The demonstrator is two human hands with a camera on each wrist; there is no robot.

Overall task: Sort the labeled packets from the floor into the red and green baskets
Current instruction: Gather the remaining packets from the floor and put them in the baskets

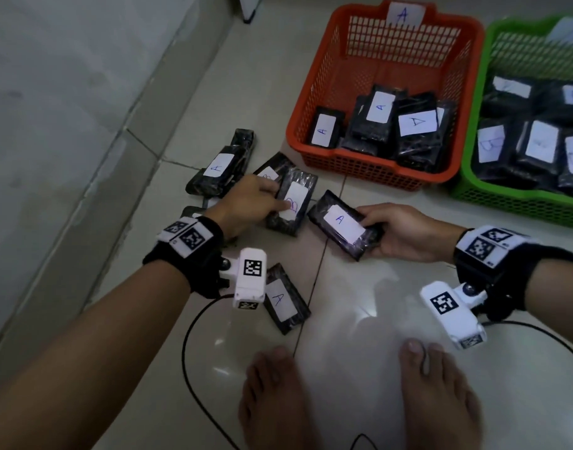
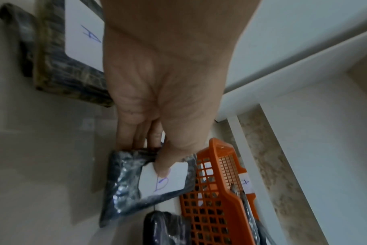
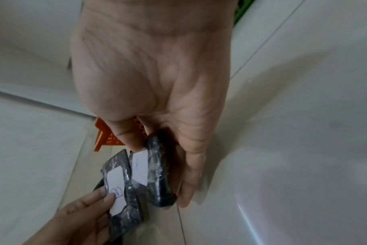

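Pickup step: near the red basket (image 1: 385, 170), the left hand (image 1: 246, 203) pinches a B packet (image 1: 293, 203), the right hand (image 1: 405, 232) grips an A packet (image 1: 343, 224). Next, judging by labels, A goes into that basket, B beside it into the green basket (image 1: 518, 203)

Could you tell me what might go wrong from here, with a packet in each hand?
1. The left hand holds the B packet, yet the green basket with the B packets lies far right, beyond the red basket; it might land in red by mistake.
2. The right hand grips the A packet only at one end, so it may slip.
3. The cable trails by the bare feet and could snag.
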